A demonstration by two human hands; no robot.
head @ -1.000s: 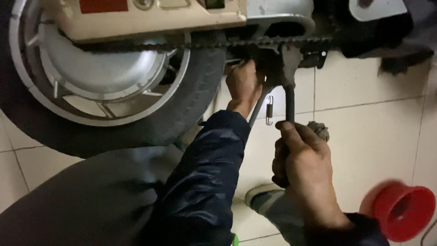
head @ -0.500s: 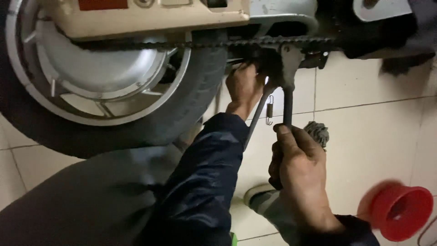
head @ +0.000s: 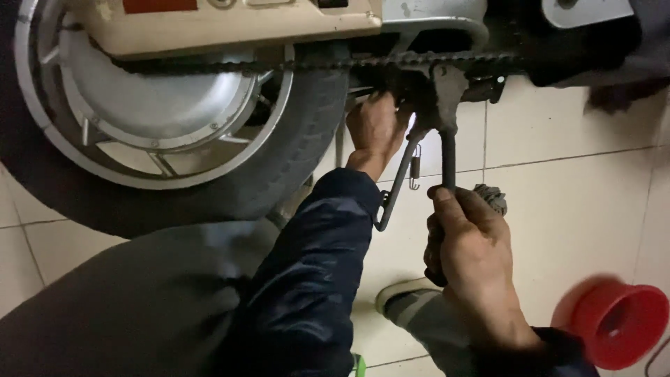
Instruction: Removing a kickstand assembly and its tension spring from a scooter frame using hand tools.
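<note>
A scooter's rear wheel (head: pixel 181 126) with a black tyre and silver hub fills the upper left, with a chain (head: pixel 349 64) running right along its top. My left hand (head: pixel 377 129) reaches up under the frame by the tyre, fingers closed on a part I cannot make out. My right hand (head: pixel 471 258) is wrapped around the lower end of the dark kickstand leg (head: pixel 447 157), which hangs down from the frame. A thin bent metal rod (head: pixel 398 185) and a small spring (head: pixel 414 169) hang between the two hands.
A red plastic funnel-like cup (head: pixel 614 324) lies on the beige tiled floor (head: pixel 579 209) at the lower right. My knee in dark trousers (head: pixel 118 307) fills the lower left. A shoe (head: pixel 401 297) shows beneath my right hand.
The view has shifted slightly. My right hand has slid a little lower on the kickstand leg. My left hand stays under the frame.
</note>
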